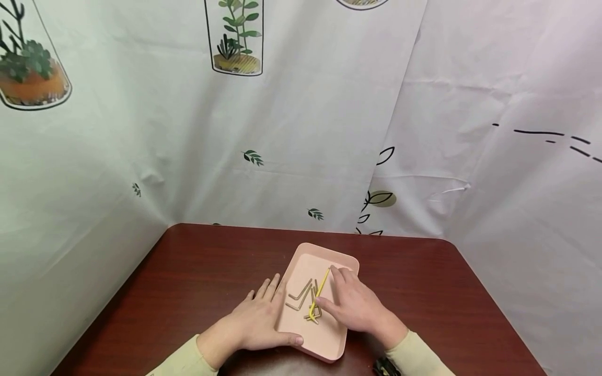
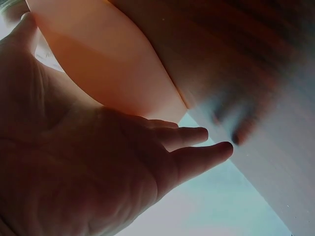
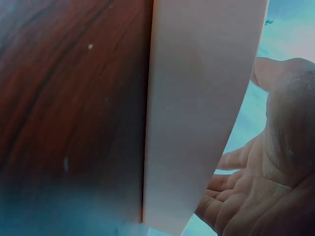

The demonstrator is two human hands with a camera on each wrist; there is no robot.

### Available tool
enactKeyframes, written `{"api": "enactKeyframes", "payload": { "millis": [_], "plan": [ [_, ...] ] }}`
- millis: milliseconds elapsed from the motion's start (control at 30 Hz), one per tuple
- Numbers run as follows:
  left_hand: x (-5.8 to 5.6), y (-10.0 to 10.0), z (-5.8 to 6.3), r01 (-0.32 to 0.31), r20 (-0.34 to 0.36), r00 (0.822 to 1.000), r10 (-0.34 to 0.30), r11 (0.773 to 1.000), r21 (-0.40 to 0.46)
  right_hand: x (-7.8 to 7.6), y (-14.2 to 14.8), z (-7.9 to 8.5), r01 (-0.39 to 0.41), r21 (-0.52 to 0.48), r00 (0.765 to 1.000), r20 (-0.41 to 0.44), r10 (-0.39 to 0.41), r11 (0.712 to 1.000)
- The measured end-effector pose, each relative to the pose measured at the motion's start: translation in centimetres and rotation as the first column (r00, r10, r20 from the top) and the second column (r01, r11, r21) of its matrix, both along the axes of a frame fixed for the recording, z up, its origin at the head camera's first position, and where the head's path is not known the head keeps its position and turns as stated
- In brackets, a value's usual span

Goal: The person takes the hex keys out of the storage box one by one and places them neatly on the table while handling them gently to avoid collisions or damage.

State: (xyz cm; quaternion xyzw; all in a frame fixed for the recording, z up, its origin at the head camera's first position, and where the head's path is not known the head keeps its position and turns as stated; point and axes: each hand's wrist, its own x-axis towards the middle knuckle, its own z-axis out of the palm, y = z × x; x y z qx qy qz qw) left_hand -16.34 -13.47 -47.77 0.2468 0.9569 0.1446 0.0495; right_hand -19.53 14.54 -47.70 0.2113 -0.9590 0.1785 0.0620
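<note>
Head view: yellow hex key (image 1: pixel 322 286) lies in the pink tray (image 1: pixel 325 340), long axis slanting away rightward, just left of the nearer right hand (image 1: pixel 356 303), thumb and forefinger apart; left hand (image 1: pixel 257 322) spread at tray's left edge.

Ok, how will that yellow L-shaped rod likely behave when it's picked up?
The yellow L-shaped rod is probably stiff: its long leg runs straight to a definite bend. That bent end could make it swivel in a pinch near the far tip. It overlaps some brass-coloured rods in the pink tray, so moving it may nudge them.
</note>
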Motion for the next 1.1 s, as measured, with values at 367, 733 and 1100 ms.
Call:
{"api": "enactKeyframes", "payload": {
  "millis": [367, 733, 1100],
  "plan": [
    [-0.1, 0.0, 0.0, 0.005, -0.005, 1.0, -0.005, 1.0, 0.005, -0.2, -0.5, -0.4, -0.015, 0.022, 1.0, 0.007, 0.015, 1.0],
    [0.0, -0.3, 0.4, 0.042, 0.0, 0.999, -0.042, 0.998, 0.042, -0.5, -1.2, -0.4, -0.039, 0.062, 0.999, -0.014, 0.04, 0.997],
    [-0.1, -0.3, 0.3, 0.043, -0.002, 0.999, -0.043, 0.998, 0.043, -0.8, -1.7, -0.3, -0.026, 0.078, 1.0, -0.004, 0.026, 0.997]
  ]
}}
